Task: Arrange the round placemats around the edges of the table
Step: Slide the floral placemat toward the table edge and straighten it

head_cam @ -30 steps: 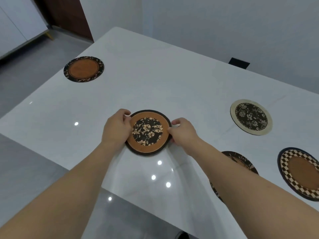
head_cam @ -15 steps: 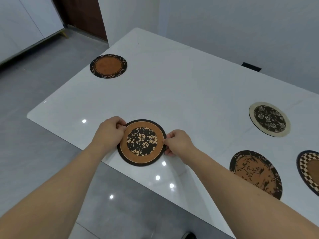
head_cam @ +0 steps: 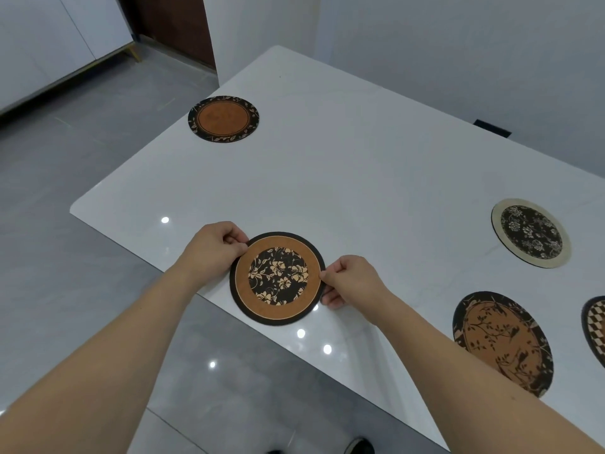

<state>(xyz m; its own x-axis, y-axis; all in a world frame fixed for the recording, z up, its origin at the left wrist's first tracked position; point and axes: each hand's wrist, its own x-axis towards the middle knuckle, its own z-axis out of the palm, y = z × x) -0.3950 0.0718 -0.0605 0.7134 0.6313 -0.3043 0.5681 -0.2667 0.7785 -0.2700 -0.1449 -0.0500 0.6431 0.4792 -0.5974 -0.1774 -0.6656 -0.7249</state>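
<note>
1. Placemat with a floral centre (head_cam: 277, 278), round, with an orange ring and a dark rim, is sitting at the near edge of the white bench (head_cam: 343, 178), its near rim reaching out over that edge.
2. Left hand (head_cam: 212, 249) is pinching the mat's far-left rim between thumb and fingers, closed on it.
3. Right hand (head_cam: 352, 278) is pinching the mat's right rim in the same way, with some fingertips curling under the rim.
4. Whether the mat is lying flat on the bench or being held slightly off it is not clear.
5. Leaf-bordered mat (head_cam: 223, 118) with a plain orange middle is lying near the far-left edge of the bench, well apart from the hands.
6. Cream-rimmed mat (head_cam: 531, 233) with a dark flowered centre is lying toward the right side of the bench.
7. Branch-patterned mat (head_cam: 502, 343), orange with dark twigs, is lying at the near edge to the right of the right forearm.
8. Checkered mat (head_cam: 596, 329) is showing only partly at the right border, just beside the branch-patterned one.
9. Grey tiled floor (head_cam: 65, 152) is showing to the left, and a dark shoe (head_cam: 359, 447) is peeking in at the bottom.
</note>
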